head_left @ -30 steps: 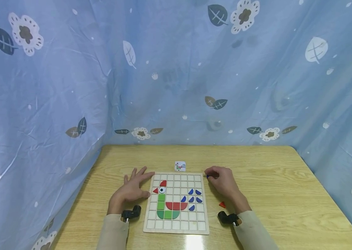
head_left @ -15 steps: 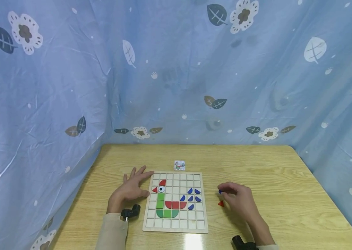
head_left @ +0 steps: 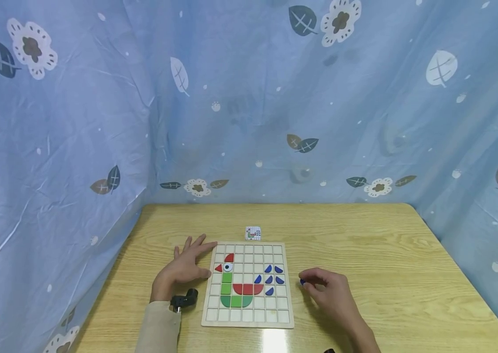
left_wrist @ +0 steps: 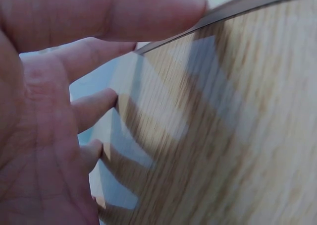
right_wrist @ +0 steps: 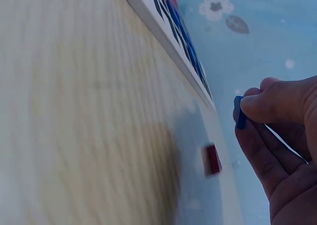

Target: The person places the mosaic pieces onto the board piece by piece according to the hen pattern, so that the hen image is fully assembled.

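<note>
A light wooden grid board (head_left: 247,324) lies on the table. Flat coloured pieces on it form a bird: a red quarter piece (head_left: 229,257), a red triangle (head_left: 218,267), a round eye piece (head_left: 228,266), green pieces (head_left: 226,289), a red body strip (head_left: 247,289) and several blue pieces (head_left: 268,279). With fingers spread, my left hand (head_left: 185,264) touches the board's left edge with thumb and index finger. Right of the board, my right hand (head_left: 330,292) pinches a small blue piece (right_wrist: 239,112) between thumb and fingers.
A small picture card (head_left: 252,233) with a similar bird pattern lies beyond the board's far edge. A loose red piece (right_wrist: 212,159) rests on the table near my right hand, hidden in the head view. Blue patterned curtain (head_left: 249,98) hangs around the table.
My right hand, holding the blue piece, has come from the board's far right corner toward me, swung right, then slightly back left, covering the loose red triangle. My left hand stays put.
</note>
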A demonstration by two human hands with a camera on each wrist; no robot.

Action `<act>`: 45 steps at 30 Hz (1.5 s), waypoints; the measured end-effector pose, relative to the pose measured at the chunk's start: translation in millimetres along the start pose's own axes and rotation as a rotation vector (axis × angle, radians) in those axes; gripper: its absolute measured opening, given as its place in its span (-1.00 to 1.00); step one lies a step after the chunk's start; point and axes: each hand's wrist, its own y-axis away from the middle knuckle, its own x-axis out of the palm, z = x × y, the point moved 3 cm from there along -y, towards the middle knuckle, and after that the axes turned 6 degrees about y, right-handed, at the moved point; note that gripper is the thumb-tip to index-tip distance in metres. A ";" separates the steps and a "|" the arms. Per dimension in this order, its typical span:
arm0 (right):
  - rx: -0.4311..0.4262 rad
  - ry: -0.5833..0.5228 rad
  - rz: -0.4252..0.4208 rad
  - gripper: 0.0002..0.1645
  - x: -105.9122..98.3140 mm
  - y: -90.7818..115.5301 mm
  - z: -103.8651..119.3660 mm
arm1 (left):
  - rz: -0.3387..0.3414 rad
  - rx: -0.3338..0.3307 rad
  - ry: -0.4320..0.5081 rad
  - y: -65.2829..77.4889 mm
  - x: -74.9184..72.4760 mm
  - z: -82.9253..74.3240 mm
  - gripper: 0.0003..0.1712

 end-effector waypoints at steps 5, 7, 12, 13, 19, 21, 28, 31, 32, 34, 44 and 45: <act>-0.049 -0.029 0.052 -0.66 16.7 2.2 9.5 | -0.002 -0.012 0.005 -0.4 0.4 0.0 0.02; -0.071 -0.030 0.069 -0.66 23.1 3.3 13.3 | -0.004 -0.012 0.004 -0.8 0.5 0.3 0.02; -0.086 -0.016 0.082 -0.63 34.3 4.4 21.0 | -0.003 -0.015 0.000 -0.4 0.2 1.4 0.02; -0.087 -0.009 0.084 -0.63 36.0 4.3 22.4 | -0.003 -0.013 -0.002 -0.2 0.0 1.3 0.02; -0.103 0.047 0.111 -0.68 44.7 3.2 30.3 | -0.006 -0.006 -0.001 -1.2 -0.9 2.2 0.02; -0.111 0.068 0.113 -0.69 45.8 3.4 32.5 | -0.005 -0.006 0.003 -1.4 -0.8 2.5 0.02; -0.133 0.108 0.097 -0.66 47.0 4.0 33.1 | -0.005 -0.007 0.001 -1.8 -0.6 3.4 0.02; -0.148 0.116 0.092 -0.65 48.7 4.4 32.1 | -0.004 -0.003 0.001 -1.8 -0.9 2.1 0.02; -0.155 0.117 0.088 -0.65 49.0 4.8 32.2 | -0.002 -0.003 0.000 -1.8 -0.8 1.8 0.02; -0.163 0.121 0.086 -0.65 49.2 5.2 32.6 | -0.002 -0.002 -0.001 -1.6 -0.8 1.7 0.02; -0.166 0.091 0.009 -0.65 14.5 0.0 19.5 | 0.003 -0.002 -0.004 -2.3 0.4 2.3 0.01; -0.190 0.092 -0.011 -0.64 7.6 -0.7 16.1 | 0.004 -0.004 -0.005 -2.2 0.4 2.1 0.01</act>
